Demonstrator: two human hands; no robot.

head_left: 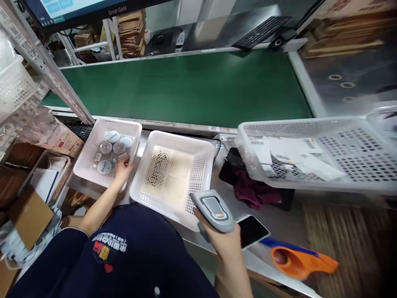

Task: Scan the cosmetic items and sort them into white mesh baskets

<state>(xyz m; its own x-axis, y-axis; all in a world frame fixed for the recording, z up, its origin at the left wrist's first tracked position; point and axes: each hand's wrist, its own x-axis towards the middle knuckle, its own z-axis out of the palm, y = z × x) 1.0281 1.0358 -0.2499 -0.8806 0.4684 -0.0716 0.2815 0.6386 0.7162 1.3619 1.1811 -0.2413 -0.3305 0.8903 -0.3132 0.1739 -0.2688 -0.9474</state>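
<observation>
My left hand (123, 169) reaches into the left white basket (83, 165), its fingers curled together at the right side. What they hold, if anything, is hidden. Beside the fingers lie several round containers, some with white printed tops (104, 167) and others with clear ends (105, 147). In my right hand (223, 240) is a grey barcode scanner (217, 211) with an orange mark, held over the near right corner of the middle white basket (141, 188). That basket has a cream-coloured sheet or lining at its bottom.
A green conveyor belt (186, 89) runs behind the baskets. To the right stand a white basket of papers (248, 161), a dark red cloth (252, 190), a phone (252, 231) and an orange tape dispenser (297, 263). A metal post (58, 78) rises at left, near a monitor (93, 12).
</observation>
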